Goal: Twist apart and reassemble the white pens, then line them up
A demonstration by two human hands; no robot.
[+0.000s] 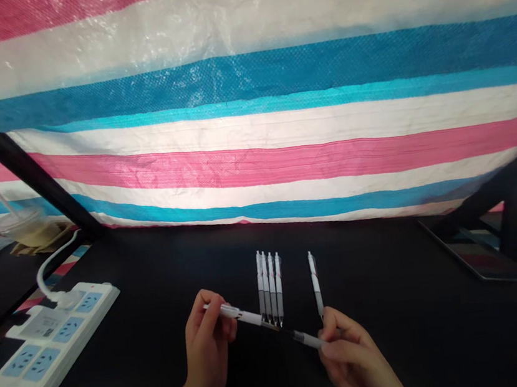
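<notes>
My left hand [210, 344] pinches the white upper body of a pen [242, 315], which points down to the right with a thin dark refill showing at its end. Just past that end, the fingers of my right hand [348, 352] are closed on a grey translucent pen grip section [308, 338]. The two parts lie roughly in line; whether the refill's tip reaches into the grip section I cannot tell. Beyond my hands, several white-and-grey click pens [270, 289] lie side by side. One more pen [315, 281] lies apart, its lower end close to my right fingers.
A white power strip [56, 350] with a plugged-in cable [44, 270] lies at the left on the black table [163, 261]. A flat dark device [476, 255] rests at the right. Striped sheeting [255, 169] hangs behind, between black frame bars [39, 170].
</notes>
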